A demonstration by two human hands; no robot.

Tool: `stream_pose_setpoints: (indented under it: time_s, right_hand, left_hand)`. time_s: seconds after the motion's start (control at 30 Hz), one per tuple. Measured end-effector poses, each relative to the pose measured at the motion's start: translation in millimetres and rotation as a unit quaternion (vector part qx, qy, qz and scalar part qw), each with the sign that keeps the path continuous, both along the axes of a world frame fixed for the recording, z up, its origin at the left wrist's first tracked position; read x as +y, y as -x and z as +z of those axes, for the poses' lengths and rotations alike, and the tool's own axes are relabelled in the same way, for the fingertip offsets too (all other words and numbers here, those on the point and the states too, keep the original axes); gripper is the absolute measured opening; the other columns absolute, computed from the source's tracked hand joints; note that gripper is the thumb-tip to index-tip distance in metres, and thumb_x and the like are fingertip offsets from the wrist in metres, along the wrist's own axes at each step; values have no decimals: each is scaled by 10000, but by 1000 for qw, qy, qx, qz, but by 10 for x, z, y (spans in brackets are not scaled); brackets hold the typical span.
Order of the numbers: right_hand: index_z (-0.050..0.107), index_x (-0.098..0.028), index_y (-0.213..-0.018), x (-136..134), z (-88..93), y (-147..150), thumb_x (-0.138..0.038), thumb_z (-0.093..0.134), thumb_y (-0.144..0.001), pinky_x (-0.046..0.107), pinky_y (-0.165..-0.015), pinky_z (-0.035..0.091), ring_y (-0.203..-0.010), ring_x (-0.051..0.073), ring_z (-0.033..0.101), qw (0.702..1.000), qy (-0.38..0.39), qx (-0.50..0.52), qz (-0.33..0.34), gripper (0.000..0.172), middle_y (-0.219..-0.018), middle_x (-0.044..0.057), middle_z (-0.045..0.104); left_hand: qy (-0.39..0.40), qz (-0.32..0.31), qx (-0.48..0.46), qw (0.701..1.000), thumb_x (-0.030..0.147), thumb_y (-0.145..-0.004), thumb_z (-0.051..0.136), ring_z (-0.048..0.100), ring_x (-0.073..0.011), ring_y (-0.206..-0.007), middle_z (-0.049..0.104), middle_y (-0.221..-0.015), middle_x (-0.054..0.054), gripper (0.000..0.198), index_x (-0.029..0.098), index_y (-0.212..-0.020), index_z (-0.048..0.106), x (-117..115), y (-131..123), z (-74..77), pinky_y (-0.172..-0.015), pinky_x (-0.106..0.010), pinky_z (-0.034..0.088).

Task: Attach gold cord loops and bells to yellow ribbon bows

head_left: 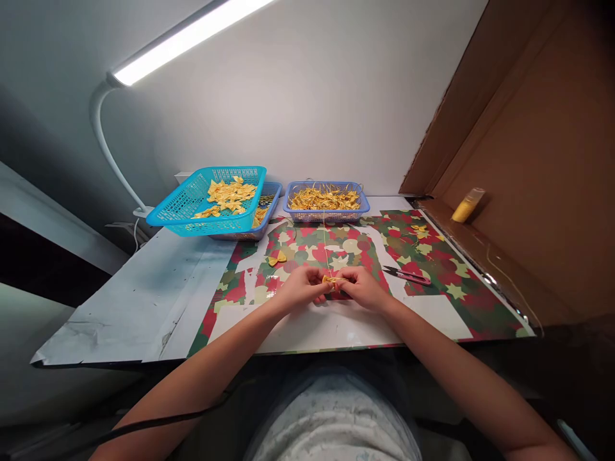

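Observation:
A small yellow ribbon bow [329, 280] is pinched between my two hands near the table's front edge. My left hand [306, 285] has its fingers closed on the bow's left side. On the other side, my right hand [358, 285] pinches the bow's thin gold cord [326, 243], which also stretches away toward the basket at the back. Fingers partly hide the bow. A loose yellow bow [277, 258] lies to the left of my hands. Thread snips [407, 275] with pink handles rest on the table to the right.
A turquoise basket [202, 225] of yellow bows sits tilted on a purple basket [269, 218]. Another purple basket [327, 216] holds corded bows at the back. Yellow bows [419, 230] lie far right, near a yellow-filled tube [467, 205]. A lamp [98, 121] stands left; cardboard [528, 160] borders the right.

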State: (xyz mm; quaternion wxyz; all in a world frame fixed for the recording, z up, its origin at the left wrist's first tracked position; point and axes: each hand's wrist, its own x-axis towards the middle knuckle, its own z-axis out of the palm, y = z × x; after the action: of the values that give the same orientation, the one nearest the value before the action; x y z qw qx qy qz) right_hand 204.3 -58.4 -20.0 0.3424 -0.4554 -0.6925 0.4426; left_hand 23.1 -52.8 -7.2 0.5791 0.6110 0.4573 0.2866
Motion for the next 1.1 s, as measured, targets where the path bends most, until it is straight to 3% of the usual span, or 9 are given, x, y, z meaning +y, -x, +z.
stream_pose_setpoints:
  time_s: [0.3,0.4,0.53,0.63,0.73,0.8,0.9,1.0,1.1]
  right_hand:
    - [527,-173,-519,-1,-19,23,-322,564,-771,229,-514,344,-551,110,456,997,-60,-25,-31,295,-555,-16,521]
    - [550,-180,-567,-62,30,43,-299,603,-761,236,-508,348,-536,110,442,991,-100,-21,-92,234,-582,-18,536]
    - [579,-197,-668,-278,133,81,-249,634,-765,261,-586,382,-636,140,480,961,-200,-6,-191,123,-689,1,553]
    - [653,-207,-775,-449,162,129,-209,620,-811,278,-647,402,-703,164,547,924,-347,-63,-149,49,-712,15,605]
    - [657,-208,-744,-534,174,178,-178,554,-848,288,-630,360,-665,166,540,888,-416,-143,-134,149,-677,21,625]
    - [686,-210,-805,-532,212,203,-172,527,-853,301,-643,337,-678,171,547,890,-395,-194,-121,171,-720,35,657]
    - [710,-211,-957,-433,312,228,-173,480,-872,327,-717,333,-808,204,570,923,-252,-259,-129,249,-866,71,691]
    - [715,-185,-734,-222,383,238,-205,488,-858,320,-706,345,-821,214,568,946,-136,-263,-130,259,-808,84,675]
    - [610,-169,-479,20,370,238,-210,554,-772,262,-563,333,-582,142,523,969,-69,-223,-85,300,-547,29,590]
  left_hand:
    - [-33,12,36,999,325,-683,720,555,-97,-461,565,-506,29,234,149,-629,576,29,-44,1,-436,-186,409]
    - [-42,24,43,998,309,-674,703,535,-94,-455,542,-493,37,212,151,-617,575,37,-51,16,-419,-179,378]
    - [-42,37,45,997,326,-673,687,500,-89,-424,524,-470,41,216,154,-615,570,31,-49,51,-387,-176,336]
    - [-37,34,43,998,339,-672,679,492,-88,-415,527,-460,39,229,159,-605,554,13,-49,71,-385,-178,345]
    - [-33,43,43,998,331,-674,673,480,-86,-404,516,-442,46,223,167,-610,535,4,-46,69,-380,-176,340]
    - [-28,46,44,998,316,-671,672,477,-83,-400,513,-438,49,220,171,-602,521,7,-38,57,-379,-172,336]
    - [-21,39,48,998,320,-665,674,461,-76,-380,508,-432,49,249,175,-564,499,13,-25,38,-366,-173,322]
    - [-19,25,52,998,340,-668,667,448,-74,-362,493,-422,52,269,176,-544,494,13,-19,31,-356,-177,307]
    - [-22,13,52,998,316,-654,672,464,-75,-384,502,-440,52,235,164,-552,524,6,-18,44,-374,-176,320]
